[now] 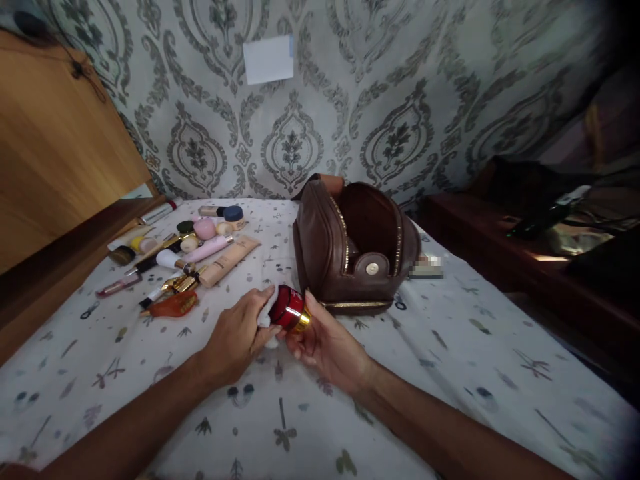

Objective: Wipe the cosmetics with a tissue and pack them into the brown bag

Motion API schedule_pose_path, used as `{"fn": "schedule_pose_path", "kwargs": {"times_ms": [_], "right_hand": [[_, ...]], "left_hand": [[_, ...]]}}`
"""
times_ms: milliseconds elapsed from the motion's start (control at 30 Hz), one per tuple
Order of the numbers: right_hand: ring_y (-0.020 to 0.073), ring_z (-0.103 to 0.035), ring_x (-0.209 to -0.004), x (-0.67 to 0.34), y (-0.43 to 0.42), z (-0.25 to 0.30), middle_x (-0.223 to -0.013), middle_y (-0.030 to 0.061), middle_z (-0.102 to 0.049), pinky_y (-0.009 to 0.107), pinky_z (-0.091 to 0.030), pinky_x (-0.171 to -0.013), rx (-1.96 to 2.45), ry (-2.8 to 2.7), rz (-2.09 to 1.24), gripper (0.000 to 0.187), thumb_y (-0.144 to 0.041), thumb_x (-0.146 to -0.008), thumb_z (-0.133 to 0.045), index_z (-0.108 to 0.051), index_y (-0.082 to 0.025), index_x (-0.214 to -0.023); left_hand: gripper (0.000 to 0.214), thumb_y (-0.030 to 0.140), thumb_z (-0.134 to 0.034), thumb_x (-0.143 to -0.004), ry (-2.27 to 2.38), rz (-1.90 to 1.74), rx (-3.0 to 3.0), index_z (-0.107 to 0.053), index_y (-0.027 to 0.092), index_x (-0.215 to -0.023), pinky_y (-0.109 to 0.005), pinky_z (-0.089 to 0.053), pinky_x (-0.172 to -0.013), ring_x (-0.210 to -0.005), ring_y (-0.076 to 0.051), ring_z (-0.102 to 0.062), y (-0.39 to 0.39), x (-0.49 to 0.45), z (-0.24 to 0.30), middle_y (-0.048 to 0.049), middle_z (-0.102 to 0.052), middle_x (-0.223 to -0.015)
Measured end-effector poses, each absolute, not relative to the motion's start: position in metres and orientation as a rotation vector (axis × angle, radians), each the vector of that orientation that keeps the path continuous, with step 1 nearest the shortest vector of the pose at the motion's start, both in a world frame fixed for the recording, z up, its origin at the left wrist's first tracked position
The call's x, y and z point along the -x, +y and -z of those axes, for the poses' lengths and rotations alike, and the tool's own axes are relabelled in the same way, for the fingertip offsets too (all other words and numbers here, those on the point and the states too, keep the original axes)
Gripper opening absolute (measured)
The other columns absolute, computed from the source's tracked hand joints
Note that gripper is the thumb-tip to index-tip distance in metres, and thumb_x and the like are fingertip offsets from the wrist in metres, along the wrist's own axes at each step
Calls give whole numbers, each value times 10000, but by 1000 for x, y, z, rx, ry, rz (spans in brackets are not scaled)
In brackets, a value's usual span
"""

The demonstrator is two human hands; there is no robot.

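Note:
A dark red cosmetic jar [286, 307] with a gold band lies tilted between my two hands, just in front of the bag. My right hand [333, 343] grips the jar at its gold end, fingers curled round it. In my left hand [241, 325] a white wipe or tissue [266, 315] is pinched and pressed against the jar's other end. Behind the hands stands a brown leather toiletry bag [327, 260], its zipped top open and its inside dark. What the bag holds is hidden.
Several cosmetics lie left on the patterned cloth [280, 433]: a beige tube [230, 261], an orange-brown packet [174, 304], a pink sponge [204, 229], a blue-lidded jar [233, 217]. A wooden panel [60, 127] edges the left; dark furniture [480, 267] the right. Patterned wall behind.

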State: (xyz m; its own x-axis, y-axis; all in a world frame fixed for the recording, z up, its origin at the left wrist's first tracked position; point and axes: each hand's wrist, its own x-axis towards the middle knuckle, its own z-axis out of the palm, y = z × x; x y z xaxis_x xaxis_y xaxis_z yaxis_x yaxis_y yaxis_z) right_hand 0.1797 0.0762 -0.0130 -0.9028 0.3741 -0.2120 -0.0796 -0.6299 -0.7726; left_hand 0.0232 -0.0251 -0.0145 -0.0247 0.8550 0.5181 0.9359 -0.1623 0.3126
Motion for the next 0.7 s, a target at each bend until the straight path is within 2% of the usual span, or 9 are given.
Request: {"fn": "schedule_pose_path", "kwargs": {"times_ms": [133,300,467,533,633,700], "right_hand": [[81,-588,-499,-177,75,15,-700,10,-689,157,-298,-388,456,-1010,-2505,479,-595,-711,-768,-607,-166,-848],[89,-630,-521,-176,72,19,-731,-28,-693,148,-365,-421,473,-1043,-2379,522,-516,-660,-843,-487,-211,-890],[76,-606,-546,-179,73,18,-850,-24,-673,171,-393,-455,430,-1258,-2215,532,-530,-679,-820,-502,-216,-967],[93,-621,-640,-182,73,14,-905,-16,-661,194,-439,-524,432,-1352,-2133,528,-502,-675,-828,-534,-220,-1010],[141,-629,-846,-193,72,-1,-967,4,-656,256,-492,-715,445,-1561,-1929,525,-399,-662,-855,-582,-228,-1076],[162,-621,-880,-203,76,-16,-982,21,-653,286,-494,-758,416,-1700,-1743,526,-351,-676,-847,-603,-233,-1128]], "left_hand": [[243,308,-375,-993,-1877,753,2010,-545,166,-1092,-293,-516,-611,-763,-205,-686,-25,-23,10,-44,-687,-853],[307,381,-354,-1012,-1717,772,2004,-529,193,-845,-267,-462,-523,-588,-174,-632,-25,-23,2,-4,-625,-669],[312,400,-411,-997,-1769,1051,2107,-546,196,-803,-224,-443,-531,-526,-126,-586,-27,-20,7,30,-610,-616],[361,416,-392,-994,-1916,1203,2131,-566,196,-768,-223,-449,-558,-533,-121,-578,-29,-21,10,32,-603,-610],[464,448,-332,-987,-2114,1406,2174,-563,197,-673,-244,-463,-572,-542,-135,-562,-30,-21,10,20,-569,-586],[515,489,-305,-975,-2169,1476,2191,-578,206,-643,-268,-487,-567,-552,-160,-564,-29,-19,9,5,-576,-582]]}}
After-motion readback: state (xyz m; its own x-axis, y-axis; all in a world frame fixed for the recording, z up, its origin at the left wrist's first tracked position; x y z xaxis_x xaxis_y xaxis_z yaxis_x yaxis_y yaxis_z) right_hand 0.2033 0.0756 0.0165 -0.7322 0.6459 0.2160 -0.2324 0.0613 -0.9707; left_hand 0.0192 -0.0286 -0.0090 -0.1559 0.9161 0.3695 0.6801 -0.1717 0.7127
